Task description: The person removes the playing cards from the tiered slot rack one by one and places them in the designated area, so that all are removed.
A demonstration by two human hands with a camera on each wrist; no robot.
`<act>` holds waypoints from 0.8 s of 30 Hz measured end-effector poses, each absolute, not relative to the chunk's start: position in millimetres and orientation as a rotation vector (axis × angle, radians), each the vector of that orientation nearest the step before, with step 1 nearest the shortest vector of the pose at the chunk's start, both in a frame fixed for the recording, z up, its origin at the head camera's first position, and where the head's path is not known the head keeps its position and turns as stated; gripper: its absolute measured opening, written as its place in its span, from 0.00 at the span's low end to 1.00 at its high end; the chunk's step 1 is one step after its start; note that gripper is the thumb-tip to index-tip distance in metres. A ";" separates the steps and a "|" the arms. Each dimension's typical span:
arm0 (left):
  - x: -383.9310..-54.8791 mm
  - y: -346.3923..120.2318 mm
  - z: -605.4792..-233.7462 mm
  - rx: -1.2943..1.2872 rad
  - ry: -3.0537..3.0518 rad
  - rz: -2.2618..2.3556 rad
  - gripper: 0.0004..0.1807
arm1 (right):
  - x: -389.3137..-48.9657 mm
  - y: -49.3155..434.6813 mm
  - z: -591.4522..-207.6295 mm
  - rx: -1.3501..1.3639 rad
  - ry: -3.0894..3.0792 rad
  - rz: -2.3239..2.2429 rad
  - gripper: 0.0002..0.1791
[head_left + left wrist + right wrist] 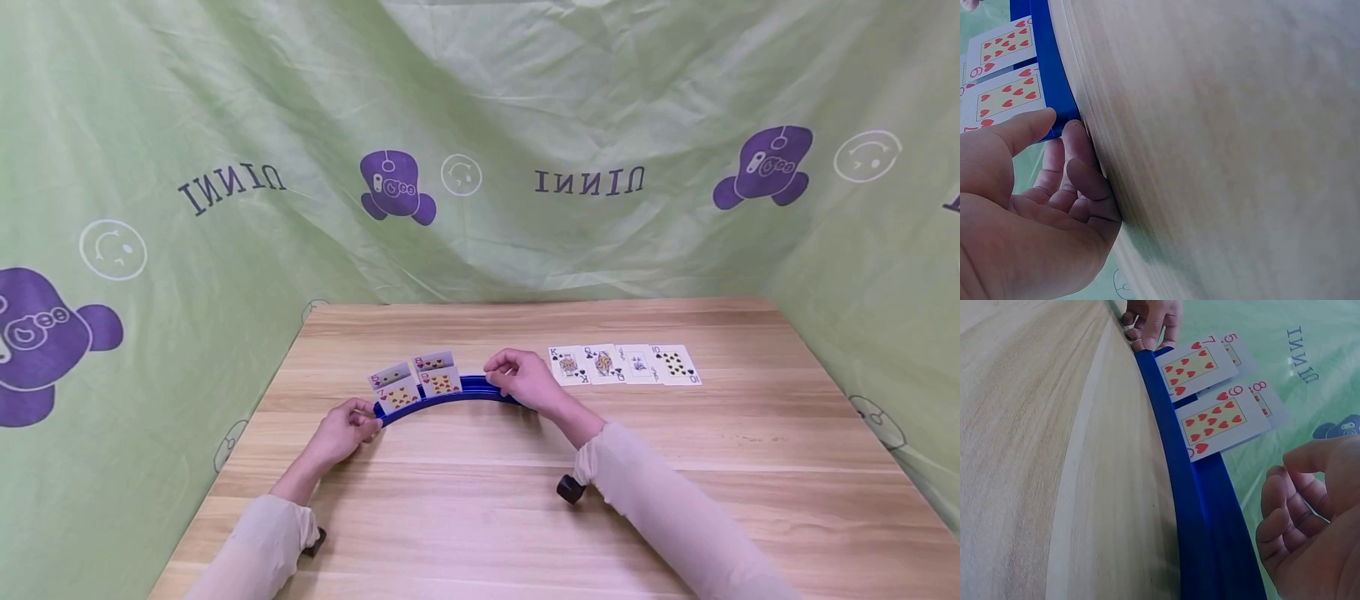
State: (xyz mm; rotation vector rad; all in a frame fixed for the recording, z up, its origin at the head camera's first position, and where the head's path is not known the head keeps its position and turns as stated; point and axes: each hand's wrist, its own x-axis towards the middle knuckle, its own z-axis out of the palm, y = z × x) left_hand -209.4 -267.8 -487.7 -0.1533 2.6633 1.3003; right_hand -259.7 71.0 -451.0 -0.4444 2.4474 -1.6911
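Note:
A curved blue card holder (476, 386) lies on the table with upright cards in its left half. The seven of hearts (1192, 367) stands in front of a red five (1240, 357), and the nine of hearts (1219, 422) in front of a red eight (1267, 400). My left hand (342, 432) pinches the holder's left end, thumb on its front edge and a finger at its tip. Over the holder's right part is my right hand (525, 379), fingers loosely curled with nothing between them. In the right wrist view it sits apart from the cards. It hides the holder's right end.
To the right, a row of face-up cards lies on the wooden table (675, 517): a king (568, 365), a queen (602, 364), a glare-washed card (637, 363) and a black ten (676, 365). Green printed cloth (495, 250) hangs behind and at both sides.

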 end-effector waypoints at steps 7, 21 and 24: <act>-209.6 -266.2 -486.0 -0.154 2.659 1.308 0.15 | -257.7 65.3 -451.0 -0.440 2.461 -1.656 0.08; -209.4 -265.7 -486.4 -0.145 2.666 1.301 0.15 | -258.0 50.0 -452.1 -0.417 2.446 -1.660 0.07; -210.1 -266.6 -487.4 -0.147 2.667 1.289 0.15 | -258.1 47.2 -451.5 -0.411 2.455 -1.649 0.07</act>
